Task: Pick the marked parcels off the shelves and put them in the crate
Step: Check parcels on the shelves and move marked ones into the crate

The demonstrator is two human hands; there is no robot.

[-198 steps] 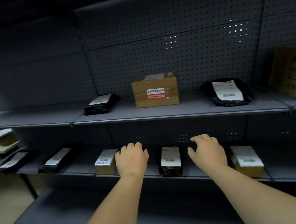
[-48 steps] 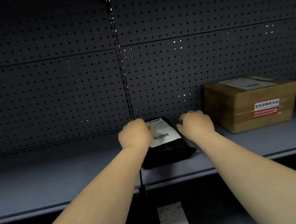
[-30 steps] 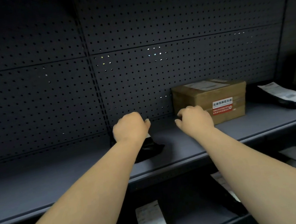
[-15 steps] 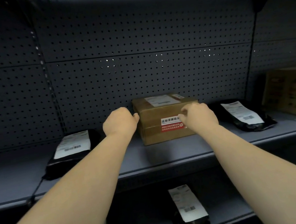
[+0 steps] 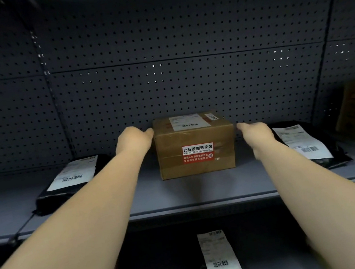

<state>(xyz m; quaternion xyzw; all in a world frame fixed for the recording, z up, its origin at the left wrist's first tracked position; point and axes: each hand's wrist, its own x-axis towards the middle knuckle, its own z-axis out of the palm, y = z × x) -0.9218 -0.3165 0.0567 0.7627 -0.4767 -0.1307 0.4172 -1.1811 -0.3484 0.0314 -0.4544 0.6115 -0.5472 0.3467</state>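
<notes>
The box (image 5: 195,145) sits on the shelf (image 5: 203,190) squarely between the hands — left hand (image 5: 135,140) touching its upper left corner, right hand (image 5: 256,134) just off its right side. Neither holds anything; how far the fingers curl — can't tell.

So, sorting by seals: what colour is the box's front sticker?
Red and white, on the box in the head view.

Both forearms are bare to each hand, with no sleeves, gloves or jewellery.
</notes>
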